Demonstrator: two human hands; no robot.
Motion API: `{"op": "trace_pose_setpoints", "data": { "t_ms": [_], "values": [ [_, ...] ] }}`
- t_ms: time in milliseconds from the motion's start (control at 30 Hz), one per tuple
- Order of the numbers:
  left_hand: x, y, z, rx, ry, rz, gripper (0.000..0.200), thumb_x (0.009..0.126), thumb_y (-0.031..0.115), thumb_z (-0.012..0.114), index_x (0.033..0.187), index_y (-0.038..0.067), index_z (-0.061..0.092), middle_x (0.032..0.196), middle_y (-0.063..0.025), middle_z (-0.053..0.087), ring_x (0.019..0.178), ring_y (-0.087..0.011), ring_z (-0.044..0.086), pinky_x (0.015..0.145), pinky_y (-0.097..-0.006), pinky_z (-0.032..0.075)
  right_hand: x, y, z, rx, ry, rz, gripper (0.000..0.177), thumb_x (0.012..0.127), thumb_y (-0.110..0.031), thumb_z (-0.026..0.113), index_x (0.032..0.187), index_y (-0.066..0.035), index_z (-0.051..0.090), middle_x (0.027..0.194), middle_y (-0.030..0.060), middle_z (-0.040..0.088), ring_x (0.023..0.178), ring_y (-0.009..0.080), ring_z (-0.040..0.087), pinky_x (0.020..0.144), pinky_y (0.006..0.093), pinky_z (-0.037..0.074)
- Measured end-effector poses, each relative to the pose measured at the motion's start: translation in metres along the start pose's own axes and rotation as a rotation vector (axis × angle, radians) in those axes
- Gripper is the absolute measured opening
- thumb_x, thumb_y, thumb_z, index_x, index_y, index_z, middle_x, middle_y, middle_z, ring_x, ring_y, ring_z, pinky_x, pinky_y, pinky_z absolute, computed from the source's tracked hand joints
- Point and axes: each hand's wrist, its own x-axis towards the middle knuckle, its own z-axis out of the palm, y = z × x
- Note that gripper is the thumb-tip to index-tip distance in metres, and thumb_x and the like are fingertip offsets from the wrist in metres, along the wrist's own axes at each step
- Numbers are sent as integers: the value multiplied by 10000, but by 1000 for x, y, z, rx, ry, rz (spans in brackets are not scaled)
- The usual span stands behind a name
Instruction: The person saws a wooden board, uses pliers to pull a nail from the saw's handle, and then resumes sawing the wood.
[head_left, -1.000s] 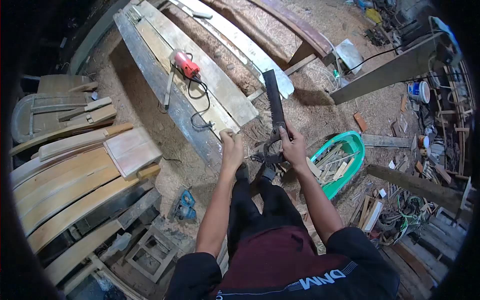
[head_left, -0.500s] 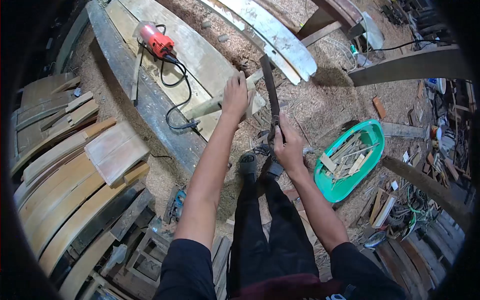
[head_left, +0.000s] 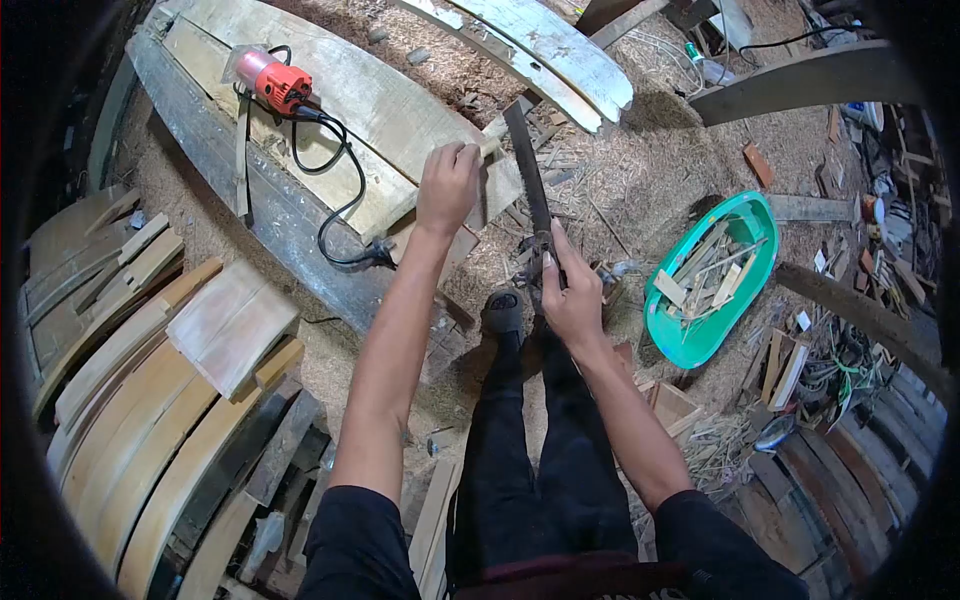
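Gripping handsaw [head_left: 530,172] in right hand [head_left: 573,298]

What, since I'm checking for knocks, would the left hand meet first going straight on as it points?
The left hand would probably meet the pale board past its knuckles; depth is unclear, so it might pass above.

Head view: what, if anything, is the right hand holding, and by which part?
The right hand holds the saw by its handle.

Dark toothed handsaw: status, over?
Right hand gripping handsaw, blade pointing away from body. Left hand near end of pale wooden planks, grip unclear. Black cord of red power tool near left forearm.
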Motion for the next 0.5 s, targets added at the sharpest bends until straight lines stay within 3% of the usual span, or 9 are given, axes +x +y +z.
{"op": "trace_pose_setpoints", "data": {
  "t_ms": [67, 167, 433, 500],
  "values": [
    [2, -1, 0, -50, -10, -60, 143, 880, 80, 607, 1008, 20, 626, 951, -168, 627, 887, -358, 613, 795, -435, 502, 0, -6, -3, -18, 15, 17, 472, 927, -9, 550, 1396, -35, 504, 1036, 219, 681, 880, 302, 685, 794, 347, 513],
    [10, 10, 0, -132, -10, -214, 134, 915, 84, 579, 1018, 7, 615, 931, -189, 624, 876, -389, 615, 778, -451, 502, 2, -15, -3, 43, 90, 38, 452, 915, -14, 566, 1366, -33, 534, 902, 225, 655, 785, 355, 648, 739, 381, 510],
    [23, 36, 5, -187, 191, -508, 181, 930, 81, 557, 1069, -24, 606, 1008, -244, 606, 935, -432, 597, 814, -474, 475, 16, -12, 27, 10, 112, -39, 480, 885, 5, 567, 1362, -37, 537, 956, 220, 645, 834, 358, 639, 777, 397, 509],
    [25, 31, 10, -182, 172, -497, 183, 923, 80, 562, 1073, -15, 611, 1033, -217, 605, 959, -410, 588, 830, -465, 467, 17, -11, 32, -15, 145, -108, 485, 878, 8, 564, 1361, -34, 535, 981, 223, 643, 867, 368, 638, 797, 406, 509]
  ]
}}
